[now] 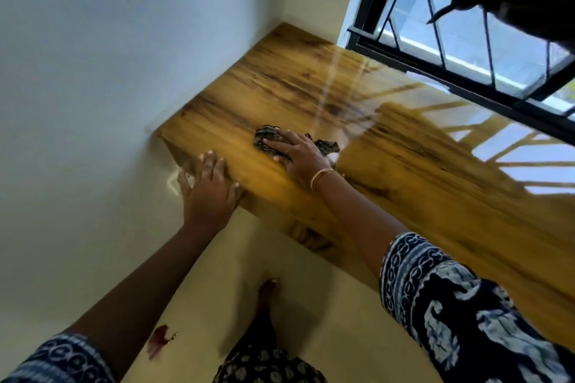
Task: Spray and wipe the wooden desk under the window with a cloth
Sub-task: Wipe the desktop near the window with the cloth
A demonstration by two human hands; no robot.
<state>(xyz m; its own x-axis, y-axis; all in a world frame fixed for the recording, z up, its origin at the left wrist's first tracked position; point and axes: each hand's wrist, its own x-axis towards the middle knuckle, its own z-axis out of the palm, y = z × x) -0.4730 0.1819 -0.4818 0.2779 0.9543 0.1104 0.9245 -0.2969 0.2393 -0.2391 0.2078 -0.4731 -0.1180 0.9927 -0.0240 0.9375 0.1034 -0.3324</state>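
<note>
The glossy wooden desk [404,171] runs from the corner wall along under the window [466,34]. A dark striped cloth [267,137] lies crumpled near the desk's left end. My right hand [298,152] presses flat on the cloth, fingers spread, gold bangles on the wrist. My left hand [208,186] rests open with fingers apart at the desk's front left corner edge, holding nothing. No spray bottle is in view.
A white wall [109,56] meets the desk's left end. The black window grille casts bright reflections on the desk's right part. Below the desk lie a cream floor [217,274], my bare foot [267,292] and a small red object [160,340].
</note>
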